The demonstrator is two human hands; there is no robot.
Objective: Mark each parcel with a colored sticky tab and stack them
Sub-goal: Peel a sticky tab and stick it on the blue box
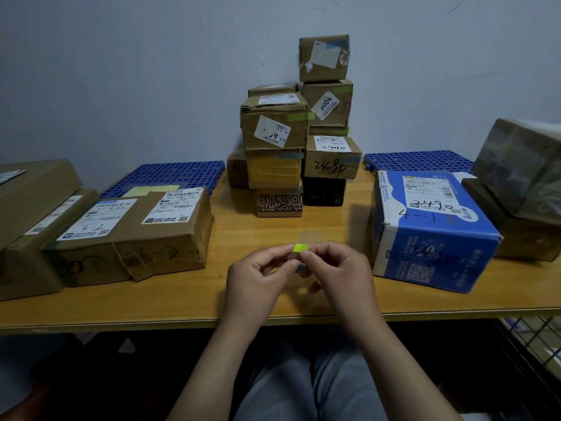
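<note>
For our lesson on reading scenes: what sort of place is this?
Probably a parcel sorting or pickup room: a stack of labelled parcels, a blue box with handwritten codes, blue plastic pallets.

The table [273,302] is of wood, smooth, with a soft shine. The sticky tab [301,248] is thin plastic film, clear on one part and bright yellow-green on the other. The brown parcel [130,247] is matt cardboard, creased and rough at its edges; its label [88,221] is white paper. The blue box [437,253] is printed cardboard with a light gloss. The yellow parcel [274,171] is wrapped in shiny tape. The blue mat [170,174] is hard plastic with holes. The wall [121,71] is matt paint.
</note>
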